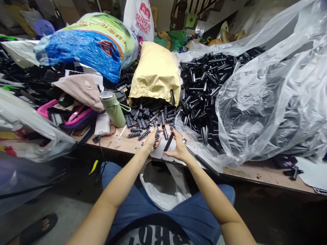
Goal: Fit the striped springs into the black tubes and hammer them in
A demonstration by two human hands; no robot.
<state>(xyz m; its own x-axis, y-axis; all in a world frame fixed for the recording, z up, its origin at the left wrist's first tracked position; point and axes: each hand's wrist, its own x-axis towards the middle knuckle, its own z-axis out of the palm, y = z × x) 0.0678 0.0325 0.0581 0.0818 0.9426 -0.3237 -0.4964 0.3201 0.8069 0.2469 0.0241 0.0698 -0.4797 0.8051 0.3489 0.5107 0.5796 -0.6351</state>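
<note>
**Fitting a ribbed grip to a black tube**

The left hand (152, 139) is closed around a black ribbed grip with white bands (156, 137); just right, the right hand (178, 149) pinches a plain black tube (169, 141). Judged best: line both ends up squarely. More grips (145, 117) lie just beyond.

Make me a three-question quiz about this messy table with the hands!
1. Where does the green bottle stand?
A. left of the yellow bag
B. on the floor
C. inside the clear plastic

2. What colour is the tube in the right hand?
A. red
B. black
C. white

3. How is the left hand?
A. empty and flat
B. in a pocket
C. closed on a ridged piece

A, it stands beside the bag's mouth; B, it is dark all over; C, fingers wrap the piece.
</note>
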